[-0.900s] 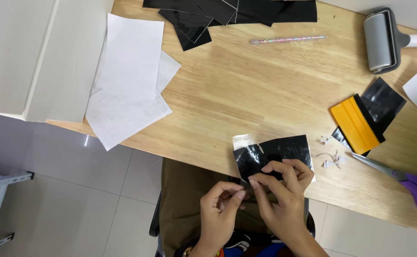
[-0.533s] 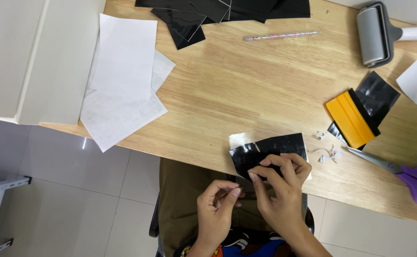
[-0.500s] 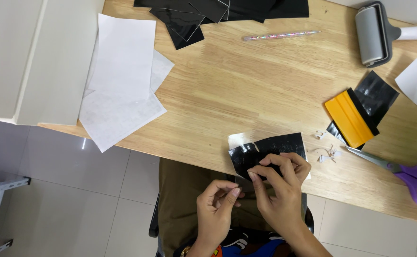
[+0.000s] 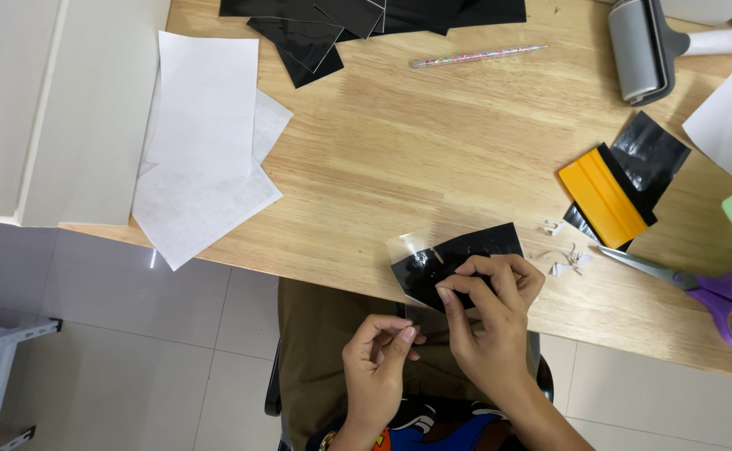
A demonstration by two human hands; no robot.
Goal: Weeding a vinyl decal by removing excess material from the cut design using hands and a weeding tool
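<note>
— In the head view, what do the person's hands hold?

— The right hand (image 4: 487,313) is pinched shut on a small black glossy sheet (image 4: 454,259) that lies at the near edge of the wooden desk (image 4: 433,150), fingers curled over its lower right part. A pale strip of backing shows at the sheet's left end.

— And the left hand (image 4: 378,355)?

— It hangs below the desk edge, over the lap, thumb and forefinger pressed together. Whether anything sits between them is too small to tell. It is near the sheet, not touching it.

— What lies around?

— Right of the sheet are small white scraps (image 4: 566,255), then purple-handled scissors (image 4: 700,288). Above those, an orange squeegee (image 4: 604,196) rests on another black piece (image 4: 650,154). A grey roller (image 4: 637,50) sits at the far right corner, a glittery pen (image 4: 474,56) beside a pile of black sheets (image 4: 366,17), and white papers (image 4: 203,142) overhang the left edge.
</note>
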